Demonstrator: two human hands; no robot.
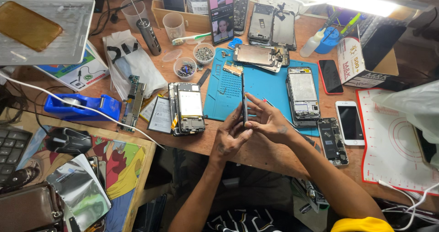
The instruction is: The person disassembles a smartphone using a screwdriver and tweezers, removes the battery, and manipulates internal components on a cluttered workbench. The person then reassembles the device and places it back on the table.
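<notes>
A thin dark phone panel [244, 99] is held edge-on between the two hands, above the near edge of the blue work mat [270, 88] and the wooden bench [256, 152]. It stands nearly upright, its upper end pointing away from the person and its lower end caught between the fingers. The left hand [231, 136] is closed around the lower part of the panel from the left, the fingers curled and the thumb pressed against its edge. The right hand [270, 120] grips it from the right, the fingers laid along the side of the panel and the wrist bent inward. Both forearms are raised from below the bench edge and converge toward the panel, so that the hands touch each other around it.

Just to the left of the hands, an opened phone body [187, 107] is laid face up on the bench, with a flat battery [160, 114] beside it. To the right, on the mat, a second stripped phone frame [302, 95] is placed, and a white phone [350, 122] lies further right. Small cups of screws [204, 53] are set beyond the mat's far left corner.
</notes>
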